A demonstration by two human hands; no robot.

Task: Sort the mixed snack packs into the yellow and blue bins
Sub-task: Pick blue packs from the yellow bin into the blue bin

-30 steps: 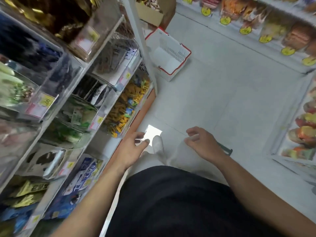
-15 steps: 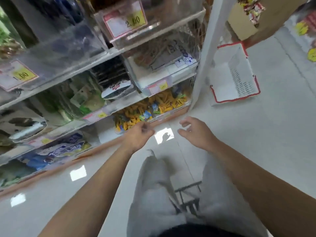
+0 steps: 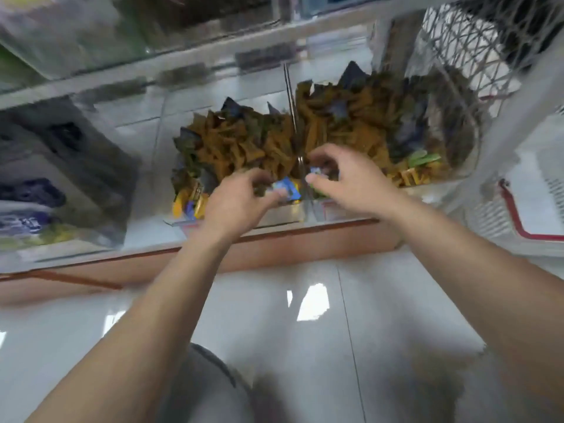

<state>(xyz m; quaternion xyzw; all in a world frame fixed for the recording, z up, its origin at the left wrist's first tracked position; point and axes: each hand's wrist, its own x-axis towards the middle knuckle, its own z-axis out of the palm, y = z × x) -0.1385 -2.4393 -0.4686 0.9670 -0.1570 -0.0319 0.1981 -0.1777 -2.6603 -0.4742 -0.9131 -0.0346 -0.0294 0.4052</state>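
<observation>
- The left hand (image 3: 235, 203) pinches a blue foil snack pack (image 3: 287, 190) over the front edge of the left clear plastic bin (image 3: 279, 215), just beside the thin clear divider (image 3: 293, 117).
- The right hand (image 3: 345, 178) curls over the right clear plastic bin (image 3: 332, 213), its thumb against a small blue-and-white pack (image 3: 316, 171); blur hides whether it grips it.
- Both bins hold mostly yellow-orange packs (image 3: 238, 141), with blue ones scattered among them.
- Risk: neither bin shows its colour, so a pack may be dropped on the wrong side.
- Risk: the heaps stand high, and raking through them may spill packs over the front onto the floor (image 3: 305, 346).
</observation>
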